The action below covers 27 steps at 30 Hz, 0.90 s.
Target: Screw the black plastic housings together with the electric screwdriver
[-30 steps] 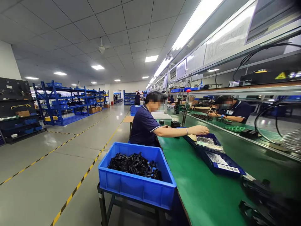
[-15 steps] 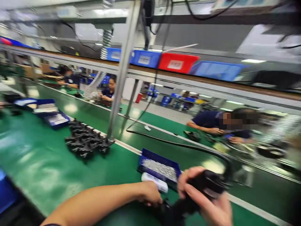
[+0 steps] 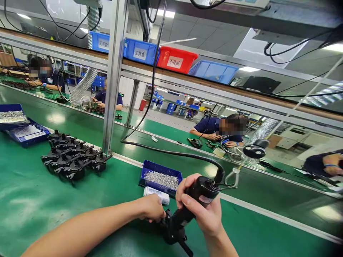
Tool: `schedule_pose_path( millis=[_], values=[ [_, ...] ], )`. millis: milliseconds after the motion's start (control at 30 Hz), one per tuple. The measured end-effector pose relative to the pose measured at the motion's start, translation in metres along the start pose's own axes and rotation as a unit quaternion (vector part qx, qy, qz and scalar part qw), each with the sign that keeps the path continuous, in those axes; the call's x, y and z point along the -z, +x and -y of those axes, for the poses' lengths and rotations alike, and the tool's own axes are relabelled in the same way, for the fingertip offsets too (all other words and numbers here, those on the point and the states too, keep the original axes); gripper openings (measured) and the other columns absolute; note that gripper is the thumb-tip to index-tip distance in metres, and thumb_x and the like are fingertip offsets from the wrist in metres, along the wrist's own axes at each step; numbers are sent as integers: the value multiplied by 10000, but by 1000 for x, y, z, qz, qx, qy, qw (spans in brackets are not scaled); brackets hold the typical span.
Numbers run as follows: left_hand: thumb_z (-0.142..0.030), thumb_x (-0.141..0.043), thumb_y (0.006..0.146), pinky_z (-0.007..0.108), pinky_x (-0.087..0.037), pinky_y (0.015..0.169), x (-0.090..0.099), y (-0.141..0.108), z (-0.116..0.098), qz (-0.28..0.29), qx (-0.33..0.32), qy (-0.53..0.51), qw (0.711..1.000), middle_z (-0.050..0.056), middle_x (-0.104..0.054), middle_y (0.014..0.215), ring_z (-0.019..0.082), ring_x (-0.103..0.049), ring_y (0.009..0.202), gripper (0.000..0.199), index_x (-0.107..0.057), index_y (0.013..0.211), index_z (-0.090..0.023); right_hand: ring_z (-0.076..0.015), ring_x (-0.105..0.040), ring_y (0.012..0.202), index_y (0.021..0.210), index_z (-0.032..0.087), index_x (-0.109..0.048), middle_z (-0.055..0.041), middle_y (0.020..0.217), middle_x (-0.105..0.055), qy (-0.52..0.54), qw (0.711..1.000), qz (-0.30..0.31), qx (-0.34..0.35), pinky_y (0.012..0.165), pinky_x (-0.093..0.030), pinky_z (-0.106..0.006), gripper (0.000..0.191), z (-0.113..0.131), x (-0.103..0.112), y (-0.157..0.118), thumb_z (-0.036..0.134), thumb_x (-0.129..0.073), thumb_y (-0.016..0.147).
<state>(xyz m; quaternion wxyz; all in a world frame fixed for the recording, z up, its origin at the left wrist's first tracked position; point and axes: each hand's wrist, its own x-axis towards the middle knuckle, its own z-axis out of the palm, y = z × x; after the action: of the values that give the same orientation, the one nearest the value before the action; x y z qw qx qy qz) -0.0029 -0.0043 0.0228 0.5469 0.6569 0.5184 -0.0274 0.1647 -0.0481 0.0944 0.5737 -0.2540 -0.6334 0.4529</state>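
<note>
My right hand (image 3: 202, 207) is wrapped round a black electric screwdriver (image 3: 198, 196), tilted, with a cable at its upper end. Its lower end meets a black plastic part (image 3: 174, 230) with projecting arms, low on the green bench; the tip is hidden. My left hand (image 3: 154, 208) is closed on a projecting piece at the left of that part. Just behind my left hand lies a white bottle (image 3: 157, 195) on its side. Behind it stands a blue bin (image 3: 160, 175) holding many small silvery screws.
Several similar black parts (image 3: 72, 157) are grouped on the bench at left. Blue trays (image 3: 30, 137) lie beyond them. A metal post (image 3: 114, 78) rises behind the bench. The black cable (image 3: 171, 153) loops across. A co-worker (image 3: 219, 128) sits opposite.
The view has turned rightward and become sharper, so the background sits farther left. Both hands keep their holds on the screwdriver and the black part.
</note>
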Motion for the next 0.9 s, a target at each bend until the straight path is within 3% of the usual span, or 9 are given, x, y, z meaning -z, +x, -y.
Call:
schedule_pose_path(
  millis=[233,500,667,733,900],
  values=[
    [-204,-682,818,230,-249,417,4,-4,-6,20,34,-47,998,-34,-579,567,99,-400,363,162,-613,671,-212,-175,-641,557,1040,262,-623,2,751,-715,-5,1000,2,3,528,-527,-297,285,0,-2,0,352,-873,937],
    [-339,-802,803,185,-123,382,27,-9,-5,108,45,-103,988,-54,-493,558,66,-325,346,272,-598,682,-207,-165,-644,554,1051,262,-616,3,758,-724,9,1000,10,-4,530,-532,-288,281,0,-3,2,359,-862,956],
    [-479,-943,725,172,-198,383,33,-11,-4,149,32,-127,980,-74,-461,546,52,-315,368,462,-571,672,-210,-167,-632,532,1031,257,-614,4,741,-721,4,1000,8,1,506,-510,-287,303,0,-6,4,392,-870,941],
    [-501,-989,674,184,-198,370,25,-9,-2,133,21,-118,984,-64,-500,546,61,-340,372,495,-589,663,-211,-160,-619,527,1028,258,-613,8,740,-719,8,1000,8,5,504,-502,-284,308,-1,-7,5,400,-870,936],
    [-488,-1065,472,235,-175,353,-4,5,6,20,6,-125,992,-73,-537,499,82,-345,356,543,-621,645,-227,-153,-625,522,1030,253,-623,9,741,-720,20,1000,9,10,499,-499,-272,286,1,-2,7,364,-869,938]
  ],
)
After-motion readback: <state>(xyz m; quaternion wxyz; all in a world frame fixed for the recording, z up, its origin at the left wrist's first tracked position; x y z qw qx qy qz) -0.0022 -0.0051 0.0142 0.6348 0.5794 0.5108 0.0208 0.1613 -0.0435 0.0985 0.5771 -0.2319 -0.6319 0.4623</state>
